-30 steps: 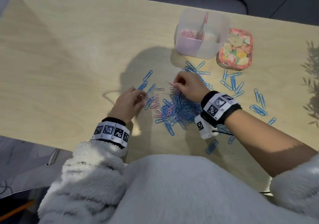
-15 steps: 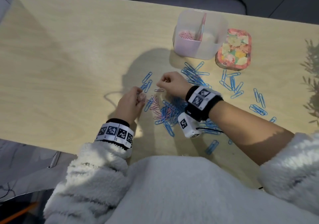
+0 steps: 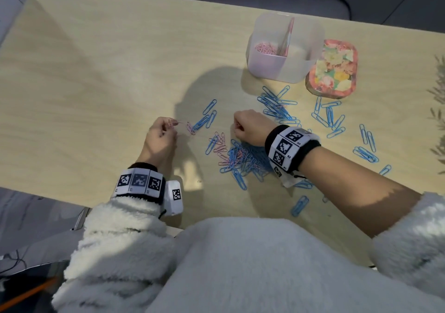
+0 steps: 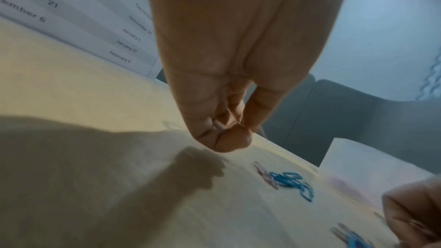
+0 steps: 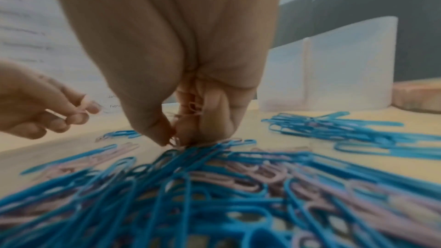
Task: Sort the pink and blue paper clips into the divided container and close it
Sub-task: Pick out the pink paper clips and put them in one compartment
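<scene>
1. The right hand is curled tight, pinching pink paper clips between thumb and fingertips, just above the mixed pile.
2. The left hand pinches a pink clip with curled fingers, left of the pile.
3. Loose blue paper clips lie scattered on the table.
4. The divided container stands open at the far side; its left compartment holds pink clips.
5. The flowered lid lies just beside the container, on its right.
</scene>
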`<state>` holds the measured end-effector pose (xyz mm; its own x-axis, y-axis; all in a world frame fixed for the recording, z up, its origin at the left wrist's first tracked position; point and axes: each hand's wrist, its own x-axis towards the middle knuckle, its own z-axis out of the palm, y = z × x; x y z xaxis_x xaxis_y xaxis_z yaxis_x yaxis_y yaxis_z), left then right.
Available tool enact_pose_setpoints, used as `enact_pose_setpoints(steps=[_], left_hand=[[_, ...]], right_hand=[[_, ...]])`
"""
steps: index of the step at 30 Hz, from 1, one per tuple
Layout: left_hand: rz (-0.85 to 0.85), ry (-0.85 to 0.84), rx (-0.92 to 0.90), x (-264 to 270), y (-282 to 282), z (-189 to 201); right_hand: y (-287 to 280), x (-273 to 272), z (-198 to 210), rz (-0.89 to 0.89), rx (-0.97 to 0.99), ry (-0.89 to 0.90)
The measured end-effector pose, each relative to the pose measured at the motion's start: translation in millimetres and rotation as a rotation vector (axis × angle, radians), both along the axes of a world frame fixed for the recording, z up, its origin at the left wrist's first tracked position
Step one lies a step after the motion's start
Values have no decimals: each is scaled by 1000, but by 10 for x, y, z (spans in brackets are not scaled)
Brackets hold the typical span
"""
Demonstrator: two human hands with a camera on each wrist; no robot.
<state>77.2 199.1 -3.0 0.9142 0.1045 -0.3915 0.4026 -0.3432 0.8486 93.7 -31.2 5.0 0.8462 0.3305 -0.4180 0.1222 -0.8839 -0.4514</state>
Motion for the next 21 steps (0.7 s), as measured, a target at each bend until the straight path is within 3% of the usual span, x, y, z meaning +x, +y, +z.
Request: enact_pose_setpoints(steps=[3, 6, 12, 14, 18, 21], left_hand=[[189, 94, -112, 65, -65, 11], [306, 40, -84, 145, -138, 28], [183, -46, -74, 155, -252, -17], [125, -26, -32, 166, -248, -17], [-31, 16, 254, 151, -252, 5], [-128, 0, 320, 108, -264, -18]], right_hand=[[-29, 12, 32, -85, 128, 53], [26, 39, 87, -153, 256, 140], [408, 134, 87, -322, 497, 257], [479, 164, 97, -223, 437, 172], [482, 196, 102, 135, 5, -27], [364, 211, 85, 144, -43, -118]])
